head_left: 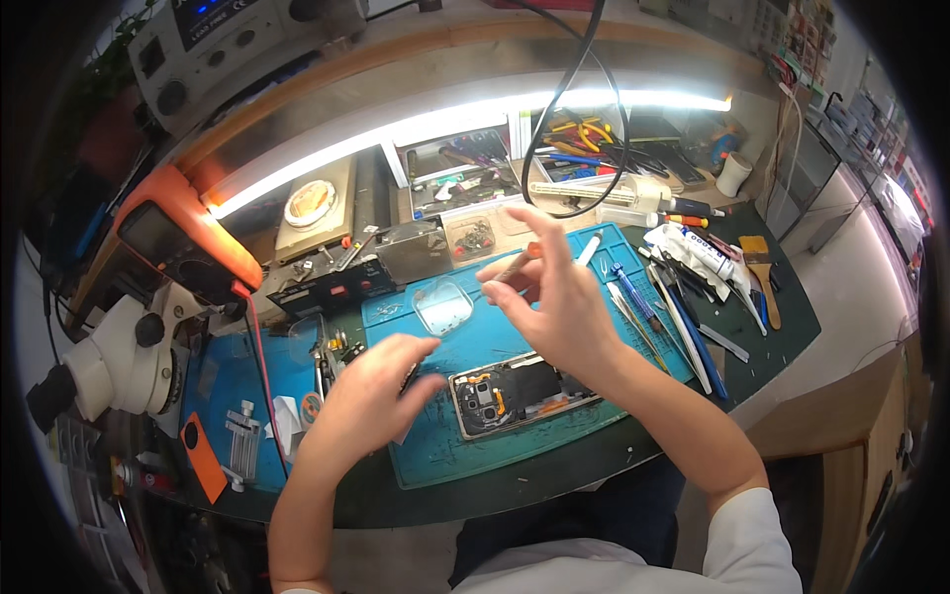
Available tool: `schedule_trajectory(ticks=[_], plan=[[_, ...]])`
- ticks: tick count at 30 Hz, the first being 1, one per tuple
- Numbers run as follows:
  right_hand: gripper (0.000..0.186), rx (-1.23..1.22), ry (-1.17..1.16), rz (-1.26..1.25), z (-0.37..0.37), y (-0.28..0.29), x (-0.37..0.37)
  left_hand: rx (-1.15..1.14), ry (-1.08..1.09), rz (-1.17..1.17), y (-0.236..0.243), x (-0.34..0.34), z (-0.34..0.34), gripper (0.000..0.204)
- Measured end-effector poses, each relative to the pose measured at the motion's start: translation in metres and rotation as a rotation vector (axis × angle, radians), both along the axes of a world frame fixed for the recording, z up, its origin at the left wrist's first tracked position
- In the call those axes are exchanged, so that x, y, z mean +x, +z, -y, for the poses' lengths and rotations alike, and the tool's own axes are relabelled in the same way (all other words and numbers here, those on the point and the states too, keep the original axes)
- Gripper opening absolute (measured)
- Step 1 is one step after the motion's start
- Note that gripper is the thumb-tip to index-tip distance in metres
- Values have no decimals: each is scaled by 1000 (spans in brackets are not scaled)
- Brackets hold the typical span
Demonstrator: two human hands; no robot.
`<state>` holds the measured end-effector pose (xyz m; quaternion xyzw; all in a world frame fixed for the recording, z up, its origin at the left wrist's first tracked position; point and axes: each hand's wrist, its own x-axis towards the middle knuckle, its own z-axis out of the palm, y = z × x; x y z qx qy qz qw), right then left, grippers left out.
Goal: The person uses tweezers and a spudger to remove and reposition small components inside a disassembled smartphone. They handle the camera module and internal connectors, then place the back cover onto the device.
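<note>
An opened smartphone (529,390) lies on the blue work mat (435,463), its camera block and inner parts bare. Above its far side, my right hand (564,312) is raised, thumb and fingers closed on a slim screwdriver with an orange end (534,250), which slants down to the left. My left hand (371,396) hovers left of the phone, thumb and forefinger apart. Its other fingers are partly hidden, and a small dark shape shows between thumb and forefinger. Beyond the hands sits a clear shallow dish (442,306) with tiny parts.
White microscope (119,356) and orange multimeter (188,238) stand at left. Tweezers, pry tools (683,327) and a brush (760,277) lie at right. Tool bins (579,144) line the back. A black cable (539,129) hangs in a loop above the bench.
</note>
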<state>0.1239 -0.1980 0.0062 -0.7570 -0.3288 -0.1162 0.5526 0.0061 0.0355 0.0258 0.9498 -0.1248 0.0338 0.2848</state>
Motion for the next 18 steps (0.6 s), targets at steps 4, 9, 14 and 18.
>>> schedule_trajectory(ticks=[4, 9, 14, 18], plan=[[55, -7, 28, -59, -24, -13, 8, 18, 242, 336, -15, 29, -15, 14], [34, 20, 73, -186, -20, -30, 21, 10, 321, 423, -35, 35, -15, 14], [30, -20, 90, -206, -23, -37, 23, 71, 316, 471, -41, 34, -11, 16], [30, 56, 95, -178, -24, -34, 20, 24, 279, 411, -48, 33, -7, 20]])
